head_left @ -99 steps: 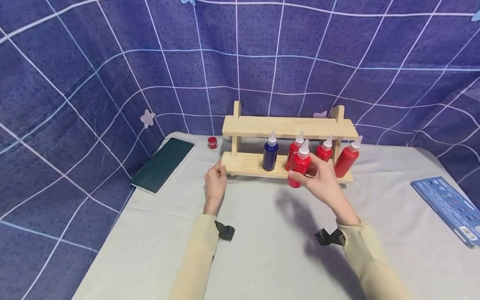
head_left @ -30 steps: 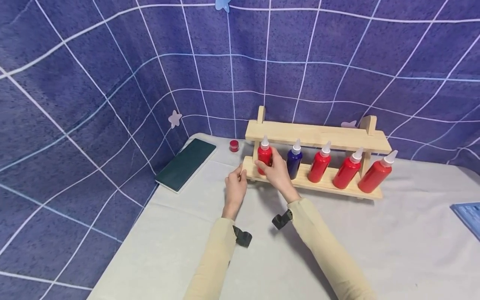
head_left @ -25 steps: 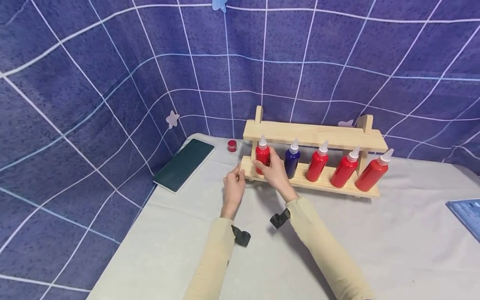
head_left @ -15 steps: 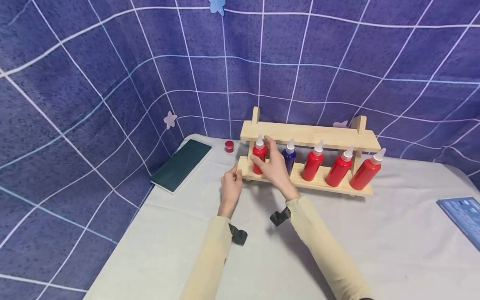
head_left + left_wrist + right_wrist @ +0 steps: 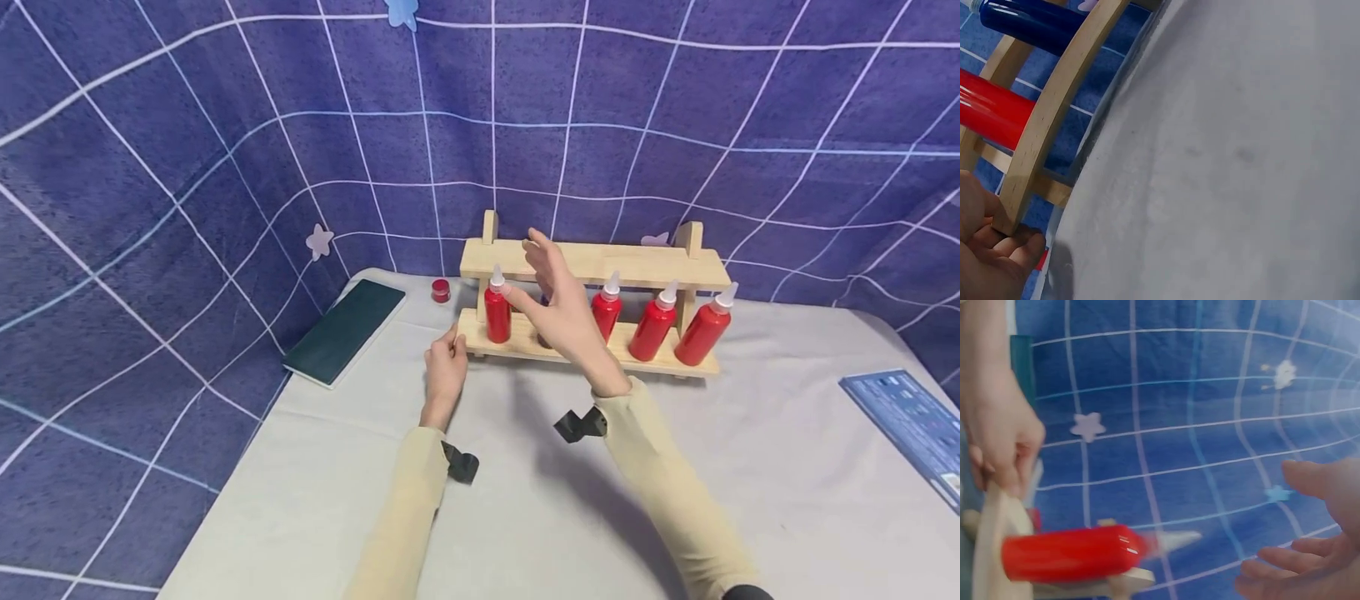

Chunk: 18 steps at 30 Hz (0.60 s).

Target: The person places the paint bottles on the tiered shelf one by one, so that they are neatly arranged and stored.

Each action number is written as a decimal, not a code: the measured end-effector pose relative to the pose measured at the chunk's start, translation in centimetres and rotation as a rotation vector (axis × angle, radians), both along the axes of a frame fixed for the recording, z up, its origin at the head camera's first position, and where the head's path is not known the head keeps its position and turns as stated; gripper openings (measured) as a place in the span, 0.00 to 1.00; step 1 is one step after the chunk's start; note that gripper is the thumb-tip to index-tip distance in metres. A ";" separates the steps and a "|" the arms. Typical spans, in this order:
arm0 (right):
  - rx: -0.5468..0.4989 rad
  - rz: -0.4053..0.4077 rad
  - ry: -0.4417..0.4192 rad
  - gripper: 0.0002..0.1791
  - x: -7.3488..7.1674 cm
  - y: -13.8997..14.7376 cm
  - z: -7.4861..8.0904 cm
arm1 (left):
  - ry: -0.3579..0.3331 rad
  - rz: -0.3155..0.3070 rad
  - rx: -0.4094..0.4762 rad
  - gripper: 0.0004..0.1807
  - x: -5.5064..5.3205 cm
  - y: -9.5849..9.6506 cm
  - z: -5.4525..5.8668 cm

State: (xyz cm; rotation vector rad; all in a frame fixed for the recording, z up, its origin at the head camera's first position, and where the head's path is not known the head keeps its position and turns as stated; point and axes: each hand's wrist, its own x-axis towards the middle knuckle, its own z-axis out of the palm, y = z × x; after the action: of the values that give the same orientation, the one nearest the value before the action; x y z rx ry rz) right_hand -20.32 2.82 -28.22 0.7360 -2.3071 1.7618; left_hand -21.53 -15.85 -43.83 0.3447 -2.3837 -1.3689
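My left hand (image 5: pixel 446 367) pinches the left end of the lower shelf of a two-tier wooden rack (image 5: pixel 592 262); the left wrist view shows thumb and fingers round the board's end (image 5: pixel 1013 209). At that end of the lower shelf a red squeeze bottle (image 5: pixel 498 315) with a white nozzle stands upright. My right hand (image 5: pixel 566 312), fingers spread and holding nothing, hovers in front of the rack, just right of this bottle. Behind it a dark blue bottle (image 5: pixel 1032 24) is mostly hidden in the head view. Farther right stand more red bottles (image 5: pixel 652 331) on the same shelf.
A small red-lidded jar (image 5: pixel 441 290) sits behind and left of the rack. A dark green notebook (image 5: pixel 345 332) lies at the table's left edge, and a blue printed box or card (image 5: pixel 903 429) lies at the right. A patterned blue curtain (image 5: pixel 420 142) hangs behind.
My right hand brought a red bottle to the left end of the lower shelf, let go, then drew up and to the right. My left hand kept its hold on the rack.
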 end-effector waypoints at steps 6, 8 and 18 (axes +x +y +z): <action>-0.064 -0.028 0.033 0.38 1.7 2.6 1.6 | 0.004 -0.001 -0.018 0.20 -0.3 -1.1 0.1; -0.087 -0.059 0.043 0.37 2.1 3.7 1.8 | 0.003 -0.005 -0.023 0.20 -0.4 -1.5 0.2; -0.135 -0.225 0.054 0.35 3.4 8.7 0.8 | 0.023 -0.004 -0.009 0.21 -0.3 -3.2 0.5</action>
State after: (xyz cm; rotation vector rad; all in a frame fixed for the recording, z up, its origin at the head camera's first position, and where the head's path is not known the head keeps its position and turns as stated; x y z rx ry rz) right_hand -16.96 11.50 -27.38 0.4746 -2.1176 1.7516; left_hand -21.85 -19.07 -43.35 0.3209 -2.3723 -1.3562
